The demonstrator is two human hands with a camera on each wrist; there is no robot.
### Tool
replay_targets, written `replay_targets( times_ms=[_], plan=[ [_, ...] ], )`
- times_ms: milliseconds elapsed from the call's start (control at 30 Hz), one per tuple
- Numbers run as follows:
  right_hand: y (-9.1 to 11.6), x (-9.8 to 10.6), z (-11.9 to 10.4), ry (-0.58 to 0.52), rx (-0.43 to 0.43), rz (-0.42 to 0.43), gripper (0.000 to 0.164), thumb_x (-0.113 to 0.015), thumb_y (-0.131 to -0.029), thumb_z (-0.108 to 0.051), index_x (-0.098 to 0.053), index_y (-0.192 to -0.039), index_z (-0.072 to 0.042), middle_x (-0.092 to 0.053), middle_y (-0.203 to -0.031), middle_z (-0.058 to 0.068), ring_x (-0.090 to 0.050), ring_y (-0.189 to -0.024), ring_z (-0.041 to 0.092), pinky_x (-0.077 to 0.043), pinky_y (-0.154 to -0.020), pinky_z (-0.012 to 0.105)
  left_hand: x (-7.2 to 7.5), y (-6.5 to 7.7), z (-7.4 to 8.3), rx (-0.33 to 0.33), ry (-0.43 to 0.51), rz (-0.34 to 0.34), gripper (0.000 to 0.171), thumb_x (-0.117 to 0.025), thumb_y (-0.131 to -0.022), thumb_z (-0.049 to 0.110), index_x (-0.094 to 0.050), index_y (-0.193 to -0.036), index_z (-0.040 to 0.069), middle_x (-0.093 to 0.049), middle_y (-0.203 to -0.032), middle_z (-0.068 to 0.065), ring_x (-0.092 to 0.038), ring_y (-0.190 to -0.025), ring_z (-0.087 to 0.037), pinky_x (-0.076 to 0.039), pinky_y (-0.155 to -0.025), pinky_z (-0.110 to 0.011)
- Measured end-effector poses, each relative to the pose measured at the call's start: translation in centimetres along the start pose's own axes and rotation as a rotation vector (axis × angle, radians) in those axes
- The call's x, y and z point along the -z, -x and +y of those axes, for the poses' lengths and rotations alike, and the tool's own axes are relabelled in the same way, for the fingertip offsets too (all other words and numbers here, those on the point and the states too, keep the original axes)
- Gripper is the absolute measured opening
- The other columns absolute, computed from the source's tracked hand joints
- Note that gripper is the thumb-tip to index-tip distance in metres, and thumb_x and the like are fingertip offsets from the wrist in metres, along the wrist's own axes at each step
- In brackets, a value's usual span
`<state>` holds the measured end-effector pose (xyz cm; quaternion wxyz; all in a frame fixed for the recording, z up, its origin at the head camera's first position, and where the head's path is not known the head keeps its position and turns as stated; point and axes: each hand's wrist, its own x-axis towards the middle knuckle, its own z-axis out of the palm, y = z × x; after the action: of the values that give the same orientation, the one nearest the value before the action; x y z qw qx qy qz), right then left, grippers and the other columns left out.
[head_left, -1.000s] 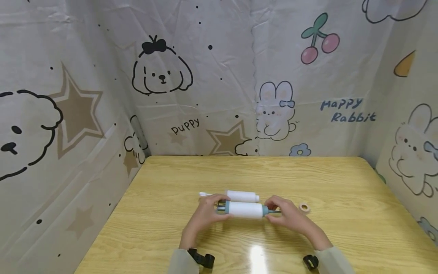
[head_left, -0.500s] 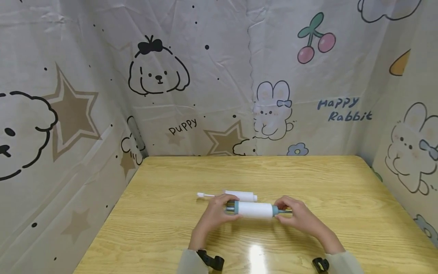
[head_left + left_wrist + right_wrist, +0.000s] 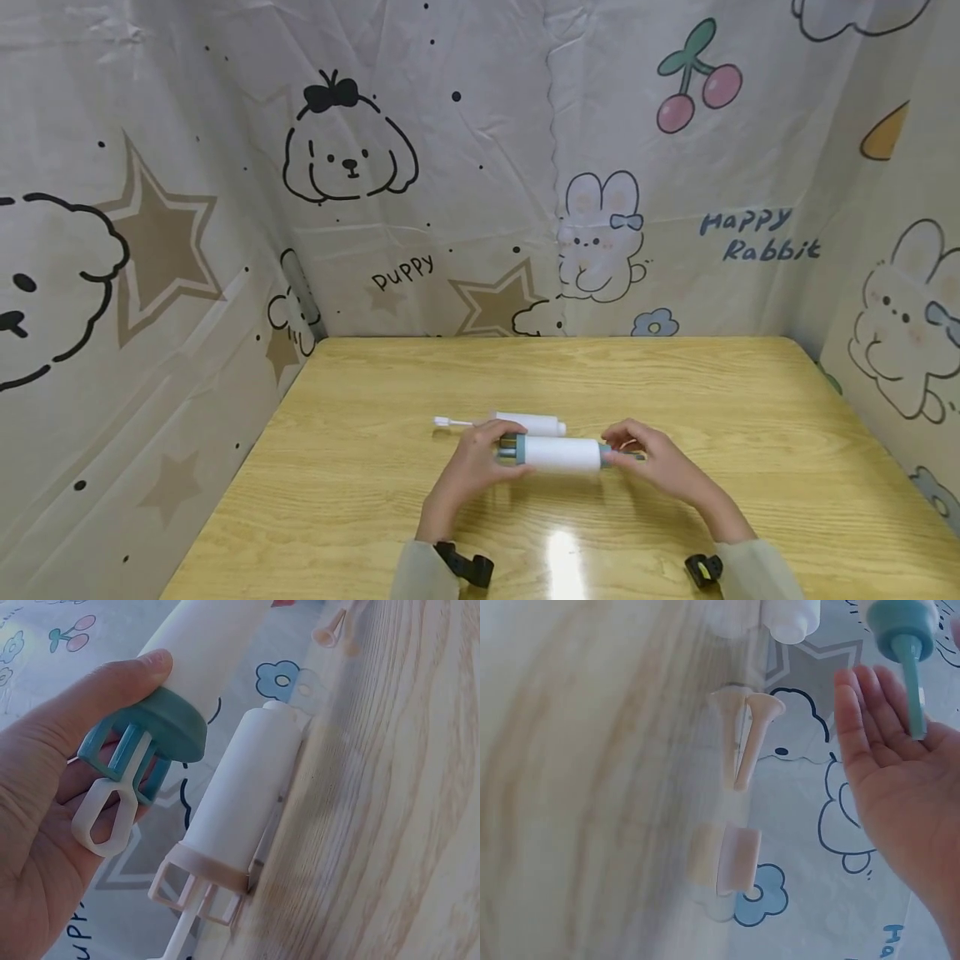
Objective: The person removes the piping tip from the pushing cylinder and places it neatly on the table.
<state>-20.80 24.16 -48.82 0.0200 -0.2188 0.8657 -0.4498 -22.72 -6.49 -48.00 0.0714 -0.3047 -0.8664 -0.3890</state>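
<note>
A piping syringe with a white barrel and teal ends lies level above the table. My left hand grips it by the teal collar; in the left wrist view the thumb presses the barrel and a whitish plunger loop sticks out. Around the teal nozzle is my right hand, its fingers loosely extended behind the nozzle in the right wrist view. The right thumb is mostly hidden there. Behind lies a second, white piping syringe with a pale pink collar.
The second syringe's white plunger points left on the wooden table. A pale pink nozzle and a short pink ring-like piece stand beyond my right hand. Printed cloth hangs round the table.
Both hands and the teal syringe shifted right, then held nearly still. The right fingers have loosened and lifted a little at the nozzle. The pink ring became hidden behind my right hand in the head view.
</note>
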Motion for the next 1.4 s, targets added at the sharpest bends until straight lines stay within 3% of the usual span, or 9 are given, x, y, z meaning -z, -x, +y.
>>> replay_targets(
  times_ms=[67, 167, 233, 367, 467, 733, 1000, 1200, 1400],
  plan=[
    [-0.1, 0.2, 0.1, -0.061, -0.064, -0.047, 0.026, -0.056, -0.101, -0.025, -0.063, -0.112, -0.003, -0.066, -0.103, 0.012, -0.060, -0.088, 0.006, -0.054, -0.075, 0.025, 0.0, -0.1, 0.0, -0.015, -0.010, 0.004, 0.044, -0.085, -0.076, 0.025, -0.069, -0.113, 0.008, -0.072, -0.113, -0.006, -0.066, -0.100, -0.024, -0.058, -0.083, -0.031],
    [-0.2, 0.2, 0.2, -0.109, -0.093, -0.110, 0.027, -0.050, -0.103, -0.025, -0.065, -0.104, -0.004, -0.066, -0.092, 0.015, -0.060, -0.079, 0.013, -0.054, -0.070, 0.027, 0.0, -0.2, 0.1, -0.019, -0.011, 0.000, 0.044, -0.085, -0.076, 0.025, -0.069, -0.114, 0.008, -0.072, -0.113, -0.006, -0.067, -0.101, -0.024, -0.058, -0.084, -0.033],
    [-0.3, 0.2, 0.3, -0.138, -0.096, -0.133, 0.028, -0.048, -0.104, -0.025, -0.065, -0.101, -0.003, -0.065, -0.087, 0.016, -0.060, -0.076, 0.018, -0.053, -0.069, 0.028, 0.0, -0.2, 0.1, -0.017, -0.021, -0.004, 0.045, -0.085, -0.076, 0.027, -0.069, -0.113, 0.009, -0.072, -0.114, -0.006, -0.067, -0.104, -0.023, -0.057, -0.093, -0.038],
    [-0.3, 0.2, 0.5, -0.162, -0.076, -0.147, 0.028, -0.048, -0.104, -0.023, -0.065, -0.102, -0.001, -0.066, -0.090, 0.019, -0.062, -0.078, 0.021, -0.055, -0.072, 0.030, 0.0, -0.4, 0.1, -0.021, -0.039, -0.003, 0.045, -0.086, -0.075, 0.027, -0.069, -0.113, 0.009, -0.072, -0.115, -0.006, -0.067, -0.110, -0.024, -0.047, -0.108, -0.048],
    [-0.3, 0.2, 0.6, -0.163, -0.068, -0.149, 0.027, -0.048, -0.104, -0.023, -0.064, -0.105, -0.002, -0.066, -0.096, 0.019, -0.063, -0.082, 0.017, -0.055, -0.074, 0.029, 0.1, -0.4, 0.2, -0.021, -0.046, -0.001, 0.046, -0.086, -0.074, 0.027, -0.069, -0.113, 0.010, -0.073, -0.115, -0.006, -0.067, -0.110, -0.024, -0.050, -0.104, -0.047],
    [-0.3, -0.3, 0.5, -0.083, -0.006, -0.077, 0.021, -0.061, -0.098, -0.022, -0.065, -0.110, -0.006, -0.068, -0.109, 0.011, -0.060, -0.094, -0.003, -0.055, -0.080, 0.022, 0.2, -0.3, -0.1, -0.011, -0.028, 0.002, 0.045, -0.086, -0.074, 0.024, -0.071, -0.113, 0.008, -0.072, -0.116, -0.008, -0.064, -0.118, -0.032, -0.046, -0.109, -0.047],
    [-0.7, -0.8, 0.5, -0.006, 0.103, 0.018, 0.027, -0.075, -0.086, -0.017, -0.061, -0.108, -0.013, -0.066, -0.106, 0.002, -0.060, -0.096, -0.003, -0.056, -0.086, 0.023, 0.6, -0.1, -0.1, 0.027, 0.028, -0.025, 0.045, -0.084, -0.077, 0.025, -0.069, -0.116, 0.007, -0.070, -0.121, -0.011, -0.054, -0.127, -0.045, -0.047, -0.105, -0.053],
    [-0.8, -1.0, 0.1, 0.083, 0.211, 0.073, 0.035, -0.080, -0.080, -0.009, -0.058, -0.107, -0.014, -0.063, -0.103, -0.003, -0.058, -0.094, -0.003, -0.059, -0.082, 0.029, 0.7, -0.1, -0.2, 0.048, 0.030, -0.029, 0.045, -0.084, -0.078, 0.026, -0.069, -0.116, 0.008, -0.069, -0.123, -0.010, -0.053, -0.129, -0.045, -0.049, -0.103, -0.052],
    [-0.9, -1.1, 0.0, 0.105, 0.211, 0.088, 0.040, -0.081, -0.080, -0.011, -0.058, -0.113, -0.009, -0.064, -0.109, 0.003, -0.058, -0.098, -0.002, -0.059, -0.083, 0.030, 0.8, 0.0, -0.2, 0.053, 0.017, -0.019, 0.043, -0.084, -0.078, 0.024, -0.069, -0.116, 0.010, -0.069, -0.123, -0.010, -0.054, -0.128, -0.044, -0.051, -0.102, -0.051]
  ],
)
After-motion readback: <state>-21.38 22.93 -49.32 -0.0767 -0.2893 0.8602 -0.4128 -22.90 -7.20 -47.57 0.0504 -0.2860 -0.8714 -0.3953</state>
